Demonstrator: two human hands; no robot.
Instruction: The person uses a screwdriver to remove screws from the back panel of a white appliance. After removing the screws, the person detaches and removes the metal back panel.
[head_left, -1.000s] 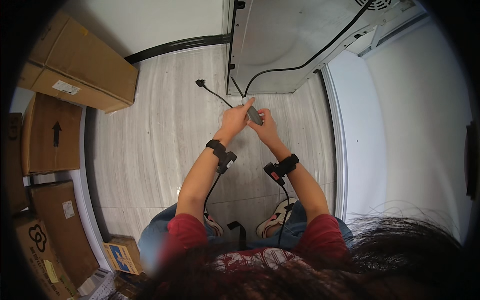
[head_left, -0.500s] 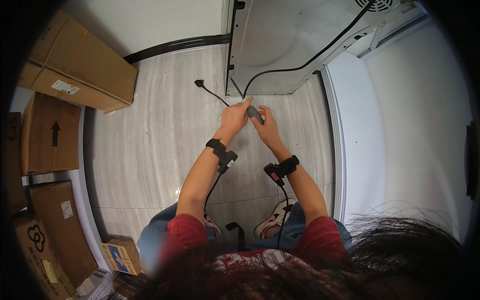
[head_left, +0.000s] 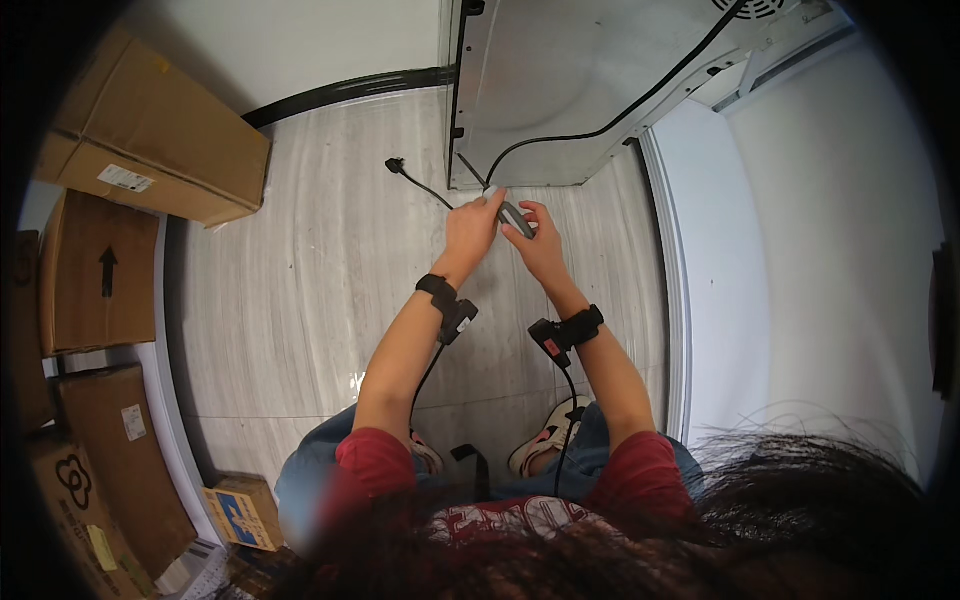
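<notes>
My left hand [head_left: 472,232] is closed around the black power cord [head_left: 560,140] by the lower edge of a metal appliance panel [head_left: 560,95]. The cord's plug [head_left: 396,165] lies on the floor to the left. A thin dark strip [head_left: 470,168] sticks up from my left fingertips, beside the cord. In my right hand [head_left: 540,248] is a grey, rounded tool [head_left: 516,221], gripped between thumb and fingers. Its front end meets my left fingertips and is hidden there, so its kind does not show.
Cardboard boxes [head_left: 170,125] stand along the left side, with a small box [head_left: 245,512] at lower left. A white panel with a metal-edged frame [head_left: 675,300] runs along the right. My shoes [head_left: 550,440] are on the floor below. Black bands with cables are on both wrists.
The grey tool has turned slightly in my right hand, showing a lighter inner face. Both hands stay at nearly the same place by the cord.
</notes>
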